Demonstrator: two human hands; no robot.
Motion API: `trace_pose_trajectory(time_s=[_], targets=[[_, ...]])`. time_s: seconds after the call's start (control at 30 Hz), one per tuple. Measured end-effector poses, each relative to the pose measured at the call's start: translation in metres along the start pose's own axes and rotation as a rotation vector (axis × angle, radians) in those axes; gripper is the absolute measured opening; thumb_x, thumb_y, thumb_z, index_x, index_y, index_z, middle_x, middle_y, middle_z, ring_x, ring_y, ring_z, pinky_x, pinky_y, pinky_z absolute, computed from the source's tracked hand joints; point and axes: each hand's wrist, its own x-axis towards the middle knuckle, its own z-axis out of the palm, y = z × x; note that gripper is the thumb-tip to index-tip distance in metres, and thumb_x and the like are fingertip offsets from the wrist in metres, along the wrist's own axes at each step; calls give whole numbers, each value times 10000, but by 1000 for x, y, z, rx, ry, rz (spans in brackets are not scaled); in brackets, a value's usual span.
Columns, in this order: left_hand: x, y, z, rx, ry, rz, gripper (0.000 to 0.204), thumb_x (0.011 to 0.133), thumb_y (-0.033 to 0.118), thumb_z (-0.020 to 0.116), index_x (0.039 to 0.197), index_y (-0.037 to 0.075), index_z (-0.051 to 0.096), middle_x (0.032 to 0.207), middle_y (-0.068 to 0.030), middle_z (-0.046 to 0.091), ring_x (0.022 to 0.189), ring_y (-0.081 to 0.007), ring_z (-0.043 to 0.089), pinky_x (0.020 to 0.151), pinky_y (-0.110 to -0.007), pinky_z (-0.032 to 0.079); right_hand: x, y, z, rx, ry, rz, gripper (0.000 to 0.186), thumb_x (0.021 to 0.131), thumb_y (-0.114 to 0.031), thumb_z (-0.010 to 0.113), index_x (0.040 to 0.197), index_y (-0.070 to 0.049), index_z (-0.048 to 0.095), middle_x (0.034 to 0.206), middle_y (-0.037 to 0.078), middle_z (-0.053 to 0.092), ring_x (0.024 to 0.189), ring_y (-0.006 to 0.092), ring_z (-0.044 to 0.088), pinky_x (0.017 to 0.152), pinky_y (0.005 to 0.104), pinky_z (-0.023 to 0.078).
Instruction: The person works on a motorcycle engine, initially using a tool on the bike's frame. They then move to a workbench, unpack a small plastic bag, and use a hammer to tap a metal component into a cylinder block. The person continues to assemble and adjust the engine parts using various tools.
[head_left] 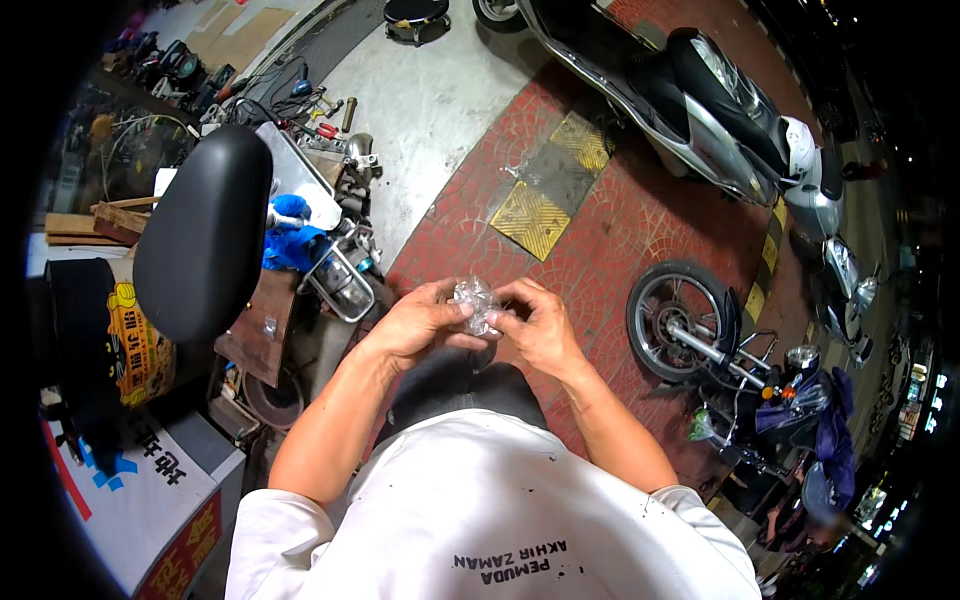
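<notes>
A small clear plastic bag point(474, 297), crumpled and shiny, is held between my two hands in front of my body. My left hand point(425, 322) grips it from the left, its thumb pressed on the plastic and the other fingers curled beneath. From the right, my right hand point(536, 322) pinches the same bag between thumb and fingers. What lies inside the bag, if anything, is too small to make out. Both hands are over the red patterned paving, above my dark trousers point(465, 385).
At my left stand a black motorcycle seat point(205, 235), a metal frame part with blue wrapping point(293, 245) and scattered tools point(325, 130). A silver scooter point(690, 110) is parked at the far right. Nearer on the right is a motorbike's front wheel point(680, 318).
</notes>
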Motion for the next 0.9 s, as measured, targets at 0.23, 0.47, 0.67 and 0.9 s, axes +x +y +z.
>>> trace_pose_trajectory(time_s=[0.23,0.47,0.67,0.9], targets=[[106,68,-19,-49,-26,-30,486,982,202,702,1345,-85,550,1198,-219,708,1018,-319,755,834,-383,667,117,9,-68,376,-124,267,185,917,-57,768,1069,33,714,903,63,711,754,122,628,691,283,518],[166,167,-24,-196,-14,111,381,1009,106,618,1316,-113,562,1180,-230,718,1017,-334,758,833,-396,662,235,-47,-118,462,-148,319,134,940,-38,735,1053,12,684,889,83,716,766,136,664,691,280,541],[191,242,-31,-156,157,242,349,996,105,671,1263,-103,589,1104,-215,732,916,-301,772,734,-337,668,327,-77,-134,607,-232,355,120,948,-22,718,1059,-11,673,946,122,746,839,207,750,721,299,600],[226,329,-43,-45,405,351,244,988,83,672,1154,-94,638,1048,-188,741,903,-279,771,757,-323,662,455,-82,-144,684,-433,357,78,946,-5,711,1014,-6,675,911,161,753,813,223,757,712,294,613]])
